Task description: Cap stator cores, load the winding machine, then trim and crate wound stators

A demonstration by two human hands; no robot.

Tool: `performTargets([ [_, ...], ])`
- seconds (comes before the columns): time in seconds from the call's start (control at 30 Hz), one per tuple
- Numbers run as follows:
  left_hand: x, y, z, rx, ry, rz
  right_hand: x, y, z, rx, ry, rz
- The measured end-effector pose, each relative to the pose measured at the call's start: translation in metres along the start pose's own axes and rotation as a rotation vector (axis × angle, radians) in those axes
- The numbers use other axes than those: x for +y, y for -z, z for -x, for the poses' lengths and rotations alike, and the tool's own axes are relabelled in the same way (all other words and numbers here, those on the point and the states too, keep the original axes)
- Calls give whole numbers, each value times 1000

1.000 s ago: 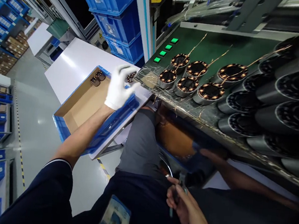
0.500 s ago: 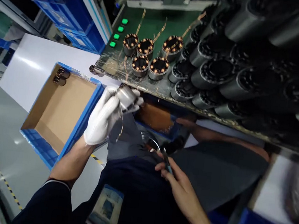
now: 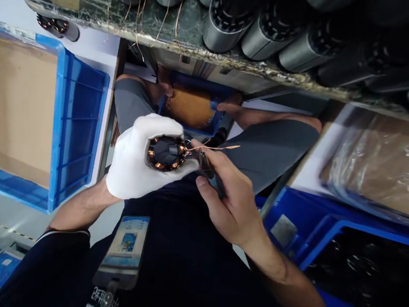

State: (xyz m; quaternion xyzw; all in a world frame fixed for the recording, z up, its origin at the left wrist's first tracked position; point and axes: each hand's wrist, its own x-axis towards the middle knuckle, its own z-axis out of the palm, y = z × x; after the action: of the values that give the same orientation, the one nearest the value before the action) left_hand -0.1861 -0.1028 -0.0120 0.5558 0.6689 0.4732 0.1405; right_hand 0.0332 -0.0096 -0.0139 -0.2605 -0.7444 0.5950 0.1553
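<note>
My left hand (image 3: 132,165), in a white glove, wraps around a motor stator (image 3: 166,153). Its wound end faces up, showing copper coils around a black core. A copper wire (image 3: 223,148) sticks out from it to the right, over my right hand. My bare right hand (image 3: 231,196) grips a pair of pliers (image 3: 206,166). The jaws are at the stator's right edge beside the wire's root; whether they are clamped on the wire I cannot make out, as fingers partly cover them.
Metal stators (image 3: 226,23) crowd the bench edge (image 3: 187,48) ahead, with loose wires hanging over it. A cardboard-lined blue crate (image 3: 79,119) stands left. Between my legs sits a blue bin (image 3: 215,120) with wire scraps. A dark-filled blue crate (image 3: 311,254) lies right.
My view has swung right and levelled. The stator has been turned so its wound end faces up, and my right hand has brought the pliers up against it.
</note>
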Motion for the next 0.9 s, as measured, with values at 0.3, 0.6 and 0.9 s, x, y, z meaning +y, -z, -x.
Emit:
performTargets([
  [0.3, 4, 3, 2, -63, 80, 95, 5, -3, 4, -35, -58, -43],
  [0.6, 8, 7, 2, -40, 95, 98, 4, -7, 4, -22, -47, -62],
  [0.9, 7, 11, 6, -94, 100, 59, 1, -13, -1, 12, -37, -33],
])
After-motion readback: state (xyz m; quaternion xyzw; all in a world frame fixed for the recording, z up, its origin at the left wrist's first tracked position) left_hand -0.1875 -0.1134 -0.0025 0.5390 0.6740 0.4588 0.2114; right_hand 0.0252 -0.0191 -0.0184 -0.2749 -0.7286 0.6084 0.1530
